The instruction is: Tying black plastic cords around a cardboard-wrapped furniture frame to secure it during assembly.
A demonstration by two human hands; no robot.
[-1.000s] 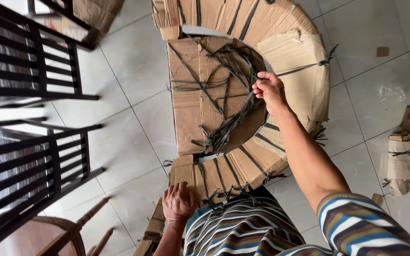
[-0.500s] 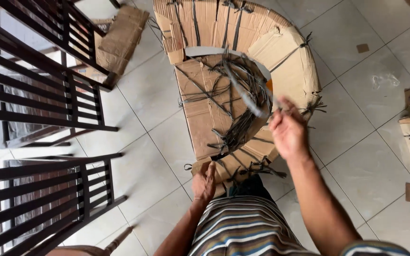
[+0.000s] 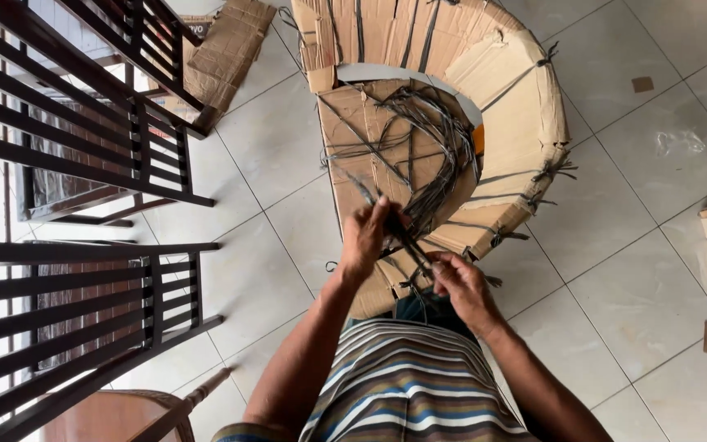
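1. Dark chairs (image 3: 83, 164) far left, on tile.
2. Your left hand (image 3: 367, 237) is pinching the black straps (image 3: 427, 155).
3. Your right hand (image 3: 461, 282) grips the same strap bundle, just below.
4. Straps run up over the cardboard-wrapped chair (image 3: 517, 123), touching it.

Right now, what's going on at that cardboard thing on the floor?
A person in a striped shirt stands over a cardboard-wrapped chair. The left hand and right hand together grip a bundle of dark straps at its near edge. More loose straps lie piled on the seat. Dark slatted chairs stand at the left.
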